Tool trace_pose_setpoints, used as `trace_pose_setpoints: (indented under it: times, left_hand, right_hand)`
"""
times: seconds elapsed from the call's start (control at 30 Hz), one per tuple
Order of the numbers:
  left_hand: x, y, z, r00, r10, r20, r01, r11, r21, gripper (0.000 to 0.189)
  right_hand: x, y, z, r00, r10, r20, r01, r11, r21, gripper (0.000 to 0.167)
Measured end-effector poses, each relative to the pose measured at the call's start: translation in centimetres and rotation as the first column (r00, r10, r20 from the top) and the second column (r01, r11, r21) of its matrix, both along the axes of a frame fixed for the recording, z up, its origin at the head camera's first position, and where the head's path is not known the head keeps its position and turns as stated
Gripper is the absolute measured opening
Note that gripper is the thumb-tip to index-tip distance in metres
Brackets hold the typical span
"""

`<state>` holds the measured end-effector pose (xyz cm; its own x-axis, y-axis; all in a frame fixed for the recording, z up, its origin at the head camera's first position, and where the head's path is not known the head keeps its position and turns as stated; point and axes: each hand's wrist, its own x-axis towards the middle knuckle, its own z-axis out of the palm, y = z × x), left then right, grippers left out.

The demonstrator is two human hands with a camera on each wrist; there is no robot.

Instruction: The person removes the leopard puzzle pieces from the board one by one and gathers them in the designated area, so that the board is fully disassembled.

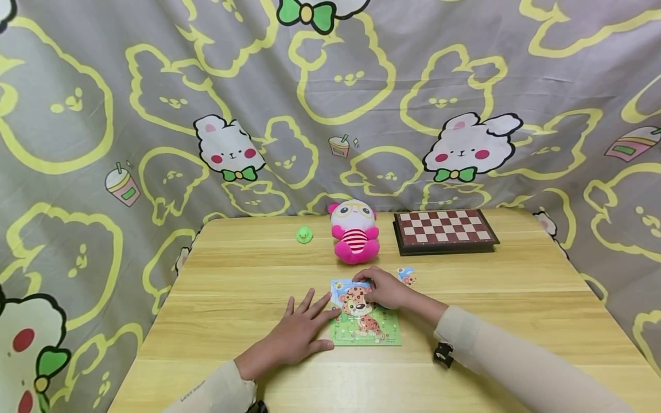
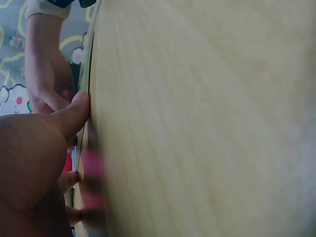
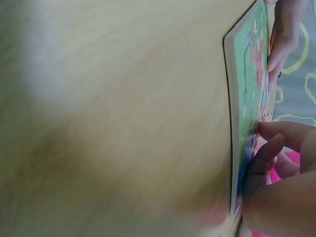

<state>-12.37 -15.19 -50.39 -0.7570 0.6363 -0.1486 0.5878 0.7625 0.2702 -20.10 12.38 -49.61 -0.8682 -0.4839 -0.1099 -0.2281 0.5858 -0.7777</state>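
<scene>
A jigsaw puzzle (image 1: 361,330) with a cartoon leopard on a green and blue ground lies flat on the table. My left hand (image 1: 296,338) rests at its left side with fingers spread, the fingertips touching the edge. Over the upper right part, my right hand (image 1: 387,289) has its fingers curled, pinching a puzzle piece at the board's top; the fingers hide most of that piece. In the right wrist view the thumb and fingers are down on the puzzle's face (image 3: 249,69). One loose puzzle piece (image 1: 407,275) lies just beyond the right hand.
Behind the puzzle sits a pink and white plush toy (image 1: 354,232), with a small green duck (image 1: 304,234) to its left. A checkered board-game box (image 1: 445,230) lies at the back right. A patterned curtain (image 1: 356,143) hangs behind the wooden table (image 1: 232,310).
</scene>
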Motion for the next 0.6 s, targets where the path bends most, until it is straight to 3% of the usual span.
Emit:
trace_pose_setpoints:
  times: [0.37,0.6]
  left_hand:
    - [-0.18,0.06,0.07,1.0,-0.001,0.005,0.001,1.0,-0.002,0.074]
    - [-0.48,0.24,0.74,1.0,0.011,0.024,-0.011,1.0,-0.01,0.073]
  right_hand:
    - [-0.39,0.37,-0.24,0.998,-0.011,0.055,0.015,0.998,-0.057,0.044]
    - [-0.44,0.51,-0.33,0.995,-0.02,0.101,0.034,0.99,-0.135,0.043]
